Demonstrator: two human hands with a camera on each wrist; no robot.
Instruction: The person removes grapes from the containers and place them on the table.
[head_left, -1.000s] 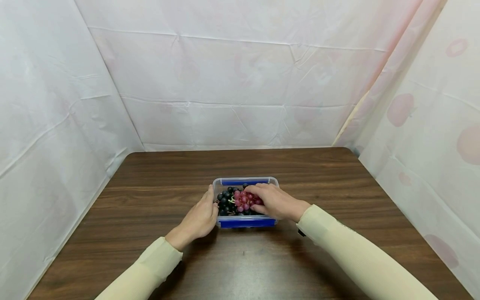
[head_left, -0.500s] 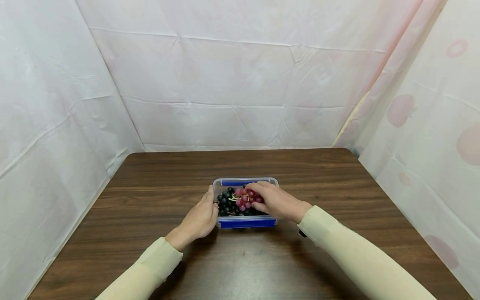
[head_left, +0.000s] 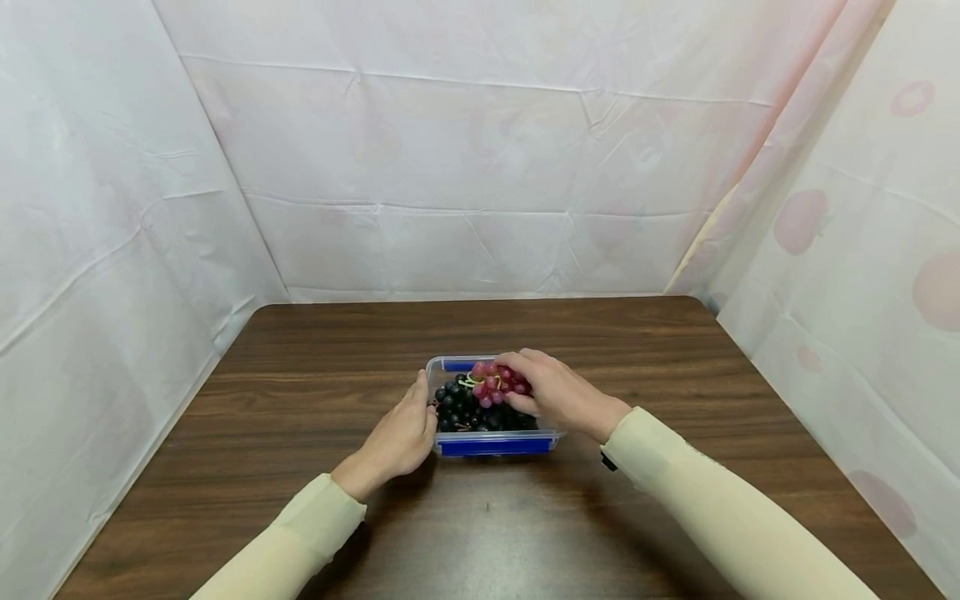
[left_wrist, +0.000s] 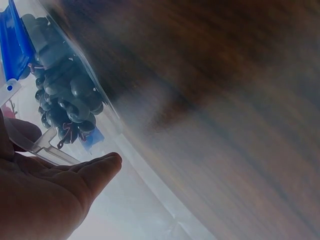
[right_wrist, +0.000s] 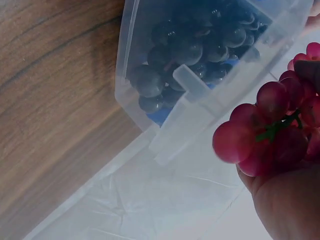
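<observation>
A clear plastic food container (head_left: 489, 437) with blue side clips stands on the table, lid off. Inside lies a bunch of dark, nearly black grapes (head_left: 452, 408). My left hand (head_left: 397, 433) holds the container's left wall, fingers straight along the outside and thumb over the rim; the left wrist view shows the rim between them. My right hand (head_left: 558, 395) grips a bunch of red grapes (head_left: 491, 385) with green stems above the dark ones. In the right wrist view, these red grapes (right_wrist: 272, 132) are clear of the container rim, the thumb beneath them.
The brown wood-grain table (head_left: 315, 358) extends around the container on all sides. White hanging sheets (head_left: 465, 167) enclose it at the back, left and right. A dark strap piece (head_left: 608, 461) shows below the right sleeve.
My right hand has lifted the red grapes up and slightly away from me, uncovering more dark grapes. The left hand and the container have stayed in place.
</observation>
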